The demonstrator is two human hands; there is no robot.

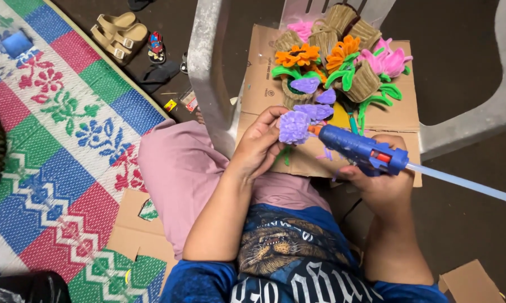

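Hot nozzle close to fingertips on a soft purple flower

The left hand [259, 143] pinches a fuzzy purple pipe-cleaner flower [294, 127]; the right hand [383, 188], at its four o'clock, is closed around a blue plastic glue gun [362, 150] whose tip touches the flower's three o'clock edge. A slip could likely burn fingers or string glue across petals.

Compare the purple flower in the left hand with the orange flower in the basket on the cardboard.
The purple flower is held up in the left hand, with the glue gun nozzle at it; the orange flower sits planted in a small woven basket. The purple one shows no leaves; the orange one has green leaves beneath. Both look fuzzy, like pipe-cleaner craft.
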